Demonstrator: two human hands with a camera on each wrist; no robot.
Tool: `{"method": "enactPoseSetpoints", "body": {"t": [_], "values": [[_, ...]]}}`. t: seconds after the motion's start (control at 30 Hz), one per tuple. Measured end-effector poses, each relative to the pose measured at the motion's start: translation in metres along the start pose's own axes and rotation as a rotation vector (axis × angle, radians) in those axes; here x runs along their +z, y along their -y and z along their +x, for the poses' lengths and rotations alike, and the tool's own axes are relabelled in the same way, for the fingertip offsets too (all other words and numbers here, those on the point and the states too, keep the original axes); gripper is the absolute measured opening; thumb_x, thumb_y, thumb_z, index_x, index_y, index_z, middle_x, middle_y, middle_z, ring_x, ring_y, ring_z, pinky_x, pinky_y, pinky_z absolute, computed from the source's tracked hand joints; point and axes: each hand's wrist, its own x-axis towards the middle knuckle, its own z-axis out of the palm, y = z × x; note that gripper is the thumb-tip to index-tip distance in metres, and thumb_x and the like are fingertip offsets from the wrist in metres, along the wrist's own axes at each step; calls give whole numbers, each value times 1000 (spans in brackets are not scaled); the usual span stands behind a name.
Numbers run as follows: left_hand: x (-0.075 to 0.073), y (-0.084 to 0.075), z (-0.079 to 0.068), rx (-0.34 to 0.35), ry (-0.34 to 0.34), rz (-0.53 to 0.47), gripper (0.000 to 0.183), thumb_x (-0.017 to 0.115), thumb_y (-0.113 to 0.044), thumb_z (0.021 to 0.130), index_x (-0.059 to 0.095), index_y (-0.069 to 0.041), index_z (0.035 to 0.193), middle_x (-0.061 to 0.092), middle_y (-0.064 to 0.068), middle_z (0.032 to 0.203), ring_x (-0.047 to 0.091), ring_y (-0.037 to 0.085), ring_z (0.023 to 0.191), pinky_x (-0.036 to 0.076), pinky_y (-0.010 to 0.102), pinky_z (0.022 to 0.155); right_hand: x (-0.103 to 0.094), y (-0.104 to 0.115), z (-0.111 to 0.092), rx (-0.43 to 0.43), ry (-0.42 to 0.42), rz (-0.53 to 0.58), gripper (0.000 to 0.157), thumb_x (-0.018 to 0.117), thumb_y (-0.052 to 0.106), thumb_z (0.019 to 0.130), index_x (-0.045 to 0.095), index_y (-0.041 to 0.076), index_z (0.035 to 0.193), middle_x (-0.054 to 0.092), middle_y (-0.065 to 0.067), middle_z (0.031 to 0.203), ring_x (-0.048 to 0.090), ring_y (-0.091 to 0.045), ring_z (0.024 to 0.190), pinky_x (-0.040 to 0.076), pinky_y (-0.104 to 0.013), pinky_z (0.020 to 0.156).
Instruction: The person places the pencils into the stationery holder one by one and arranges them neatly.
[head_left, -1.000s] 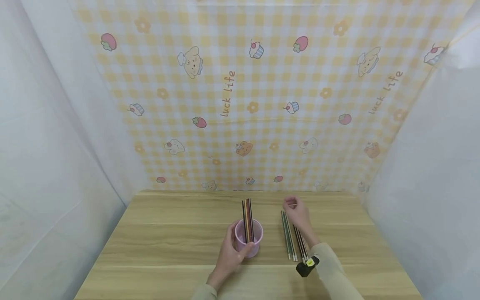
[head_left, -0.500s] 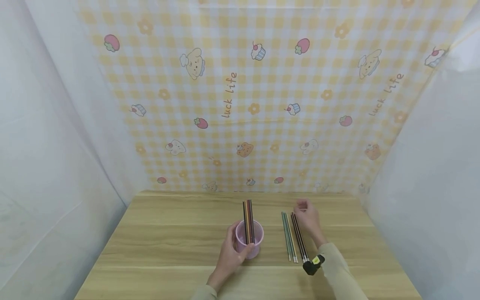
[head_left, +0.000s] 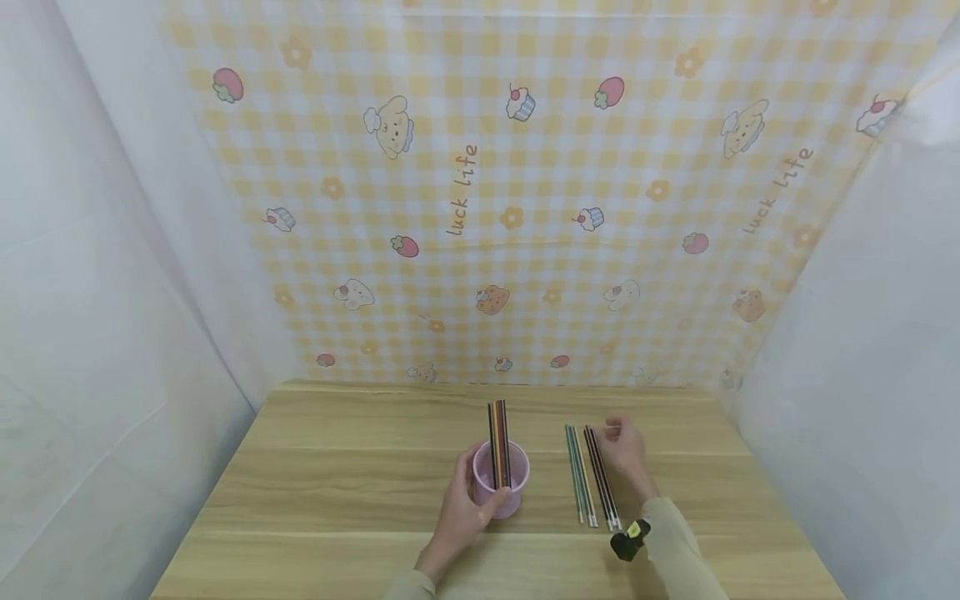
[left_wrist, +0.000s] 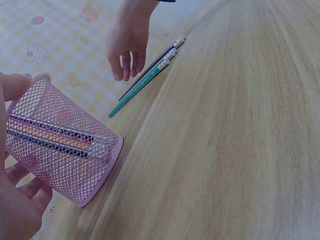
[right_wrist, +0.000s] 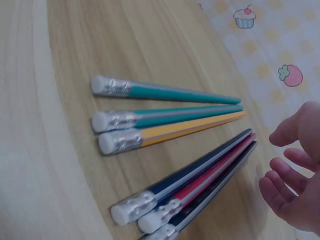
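Pink mesh cup [left_wrist: 67, 167] — 1; pencils [right_wrist: 190, 127] lying outside — 6.

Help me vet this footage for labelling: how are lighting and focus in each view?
Head: soft, even light without hard shadows; checked backdrop pale toward its foot. Left wrist: the pink mesh pencil cup resolves well, the right hand looks softer. Right wrist: slightly hazy, loose pencils soft-edged.
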Motion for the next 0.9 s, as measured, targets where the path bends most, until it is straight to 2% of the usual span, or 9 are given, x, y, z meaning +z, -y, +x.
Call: {"method": "enactPoseSetpoints", "body": {"t": [0.3,0.5,0.77,0.9], "values": [[0,-3,0,-6,4,11,82,81,-17,84,35,-4,151,49,19,150,49,40,138,36,52,120,3,-8,-2,-42,-2,-74,34,64,7,95,56,-13,121,64,-33,113,64,-44,105,58,-56,91],[1,-2,1,-3,-7,15,81,82,-16,84,36,-4,150,50,19,149,49,39,139,35,52,121,0,-10,0,-48,17,-144,36,58,-1,84,57,-13,118,65,-29,108,65,-38,97,60,-52,83],[0,-3,1,4,-8,15,80,82,-16,85,36,-4,150,50,20,149,49,41,138,35,54,120,-7,-6,1,64,63,-276,39,67,5,77,61,-11,111,66,-27,108,64,-36,93,60,-48,77],[0,-1,0,3,-12,6,80,82,-16,85,37,-5,150,50,19,148,49,40,138,36,54,120,-9,-3,0,76,72,-314,35,67,4,74,63,-13,105,68,-28,102,64,-35,87,60,-48,73]]}}
